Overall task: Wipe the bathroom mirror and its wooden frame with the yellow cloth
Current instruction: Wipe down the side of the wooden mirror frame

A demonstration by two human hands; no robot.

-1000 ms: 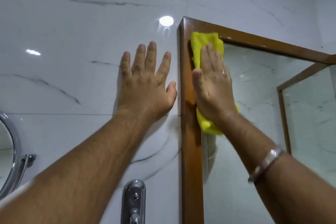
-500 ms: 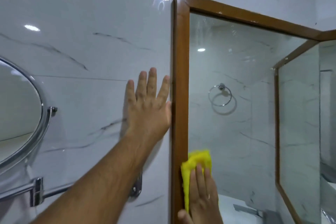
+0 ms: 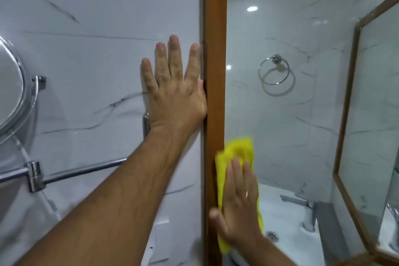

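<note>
white marble-veined wall tile (image 3: 90,67) carries the flat, splayed left hand (image 3: 174,90), empty, thumb now touching the brown wooden mirror frame (image 3: 214,71). the open right hand (image 3: 239,207) presses the crumpled bright yellow cloth (image 3: 237,149) flat on the mirror glass (image 3: 302,114), slightly higher than half a second ago, overlapping the frame's inner edge.

right hand (image 3: 239,207) and yellow cloth (image 3: 235,153) now low on the mirror's left edge

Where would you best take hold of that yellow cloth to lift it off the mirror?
Probably pinch the free top edge of the yellow cloth, coming from above. It bunches clear of the glass there, while the right hand presses the rest flat beside the wooden frame.
</note>
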